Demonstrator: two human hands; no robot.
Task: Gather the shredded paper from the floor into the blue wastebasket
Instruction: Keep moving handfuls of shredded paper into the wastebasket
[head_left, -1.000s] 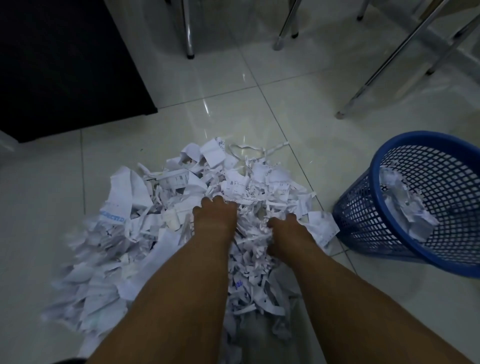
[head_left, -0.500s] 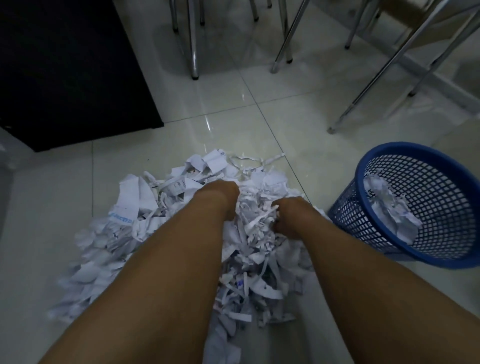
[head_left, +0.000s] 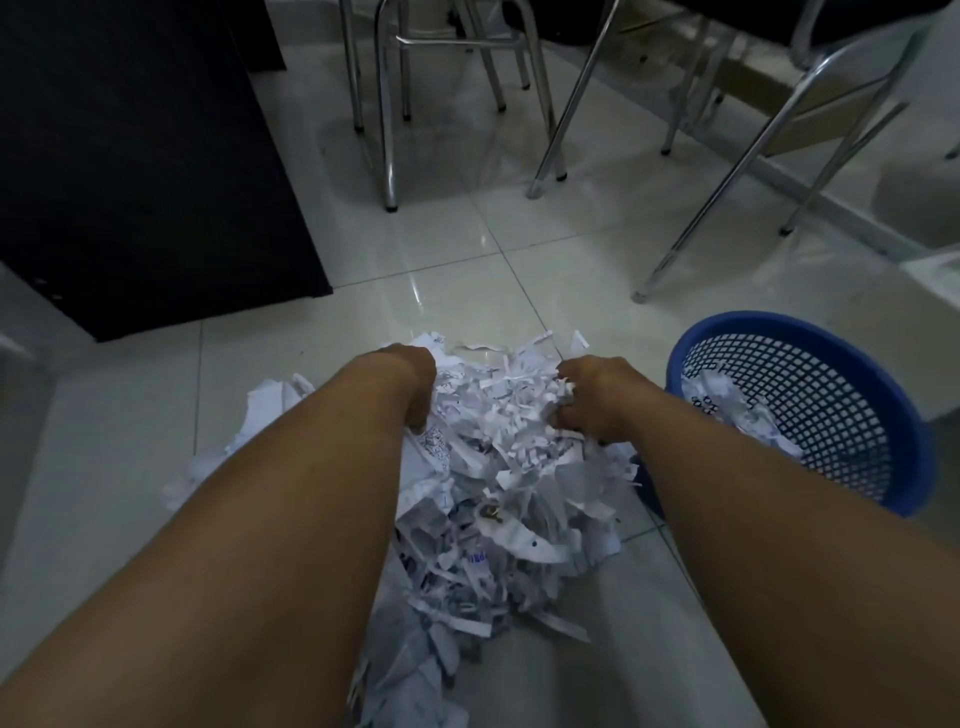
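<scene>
Several chrome chair legs stand on the far tiles, and a dark cabinet fills the far left; both are well apart from the work. Between the forearms lies the heap of shredded paper on the floor, with more scraps trailing out to the left and toward the camera. The left hand presses into the left side of the heap, fingers curled down into the strips. The right hand is closed around a bunch of strips on the heap's right side. Just beside the right forearm stands the blue wastebasket, already holding some paper, its near wall touching the heap's edge. Bare tile lies open beyond the heap, up to the chair legs.
</scene>
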